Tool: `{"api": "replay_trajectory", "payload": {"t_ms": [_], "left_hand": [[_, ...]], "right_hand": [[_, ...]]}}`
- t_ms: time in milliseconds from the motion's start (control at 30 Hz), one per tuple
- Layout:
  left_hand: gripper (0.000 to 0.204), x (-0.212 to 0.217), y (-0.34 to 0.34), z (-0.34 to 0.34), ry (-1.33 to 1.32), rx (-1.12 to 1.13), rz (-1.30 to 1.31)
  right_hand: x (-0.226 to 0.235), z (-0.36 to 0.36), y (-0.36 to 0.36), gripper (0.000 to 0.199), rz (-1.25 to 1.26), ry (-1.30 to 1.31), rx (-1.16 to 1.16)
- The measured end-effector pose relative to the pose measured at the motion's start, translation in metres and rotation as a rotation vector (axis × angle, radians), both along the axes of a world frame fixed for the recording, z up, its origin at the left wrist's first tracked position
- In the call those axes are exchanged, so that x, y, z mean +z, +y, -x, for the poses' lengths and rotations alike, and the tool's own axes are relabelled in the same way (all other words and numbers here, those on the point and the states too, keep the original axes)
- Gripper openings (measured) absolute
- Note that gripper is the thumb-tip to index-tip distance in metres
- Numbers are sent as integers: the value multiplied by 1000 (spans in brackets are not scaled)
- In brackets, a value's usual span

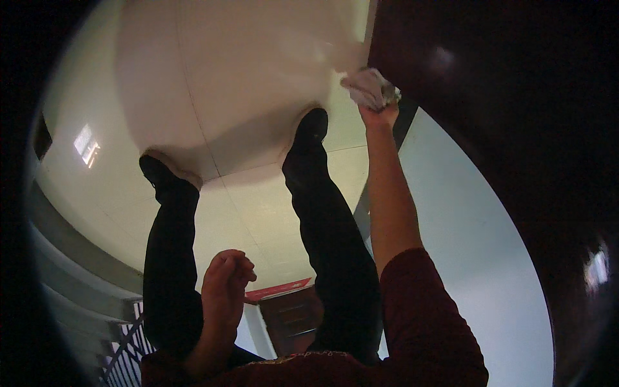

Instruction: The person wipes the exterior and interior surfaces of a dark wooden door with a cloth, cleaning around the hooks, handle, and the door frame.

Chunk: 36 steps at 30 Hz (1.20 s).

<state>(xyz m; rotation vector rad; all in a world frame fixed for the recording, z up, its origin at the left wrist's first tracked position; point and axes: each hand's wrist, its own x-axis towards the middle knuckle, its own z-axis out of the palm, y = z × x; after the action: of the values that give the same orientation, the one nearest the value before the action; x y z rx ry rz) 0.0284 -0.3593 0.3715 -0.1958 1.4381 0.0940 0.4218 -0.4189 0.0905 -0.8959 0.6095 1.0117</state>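
My right hand [380, 115] is stretched far forward and closed around a crumpled, pale cloth [367, 89], whose folds bulge out past the fingers. The cloth is at the edge of a large, dark, glossy panel [471, 97] that looks like a door; I cannot tell whether they touch. Close to my body, my left hand [225, 284] hangs in front of my left leg with its fingers curled in, and nothing shows in it.
Pale, shiny floor tiles [238, 200] lie under my dark shoes. A light wall [464, 245] stands beside the panel on the right. Steps [84, 277] and a metal railing [126, 351] are at the lower left. Behind my legs is a brown door [293, 316] with a red strip [280, 289].
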Motion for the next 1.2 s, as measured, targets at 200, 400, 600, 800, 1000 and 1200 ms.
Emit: {"api": "replay_trajectory", "payload": {"t_ms": [200, 400, 600, 800, 1000, 1200], "left_hand": [[23, 0, 27, -16, -42, -97, -24], [24, -4, 38, -19, -61, -115, -73], [27, 4, 29, -5, -180, -115, -145], [28, -5, 15, 21, -209, -215, -250], [26, 20, -9, 64, -228, -277, -215], [25, 42, 19, 51, -280, -281, -381]], "right_hand": [[-41, -6, 48, 53, -208, 49, -123], [-30, -14, 53, 65, -427, 181, -50], [62, -1, 42, 57, -66, -1, -235], [218, -14, -2, 48, -316, -167, 119], [346, -7, -25, 48, 19, -383, -122], [431, -3, -42, 43, -78, -316, -230]]}}
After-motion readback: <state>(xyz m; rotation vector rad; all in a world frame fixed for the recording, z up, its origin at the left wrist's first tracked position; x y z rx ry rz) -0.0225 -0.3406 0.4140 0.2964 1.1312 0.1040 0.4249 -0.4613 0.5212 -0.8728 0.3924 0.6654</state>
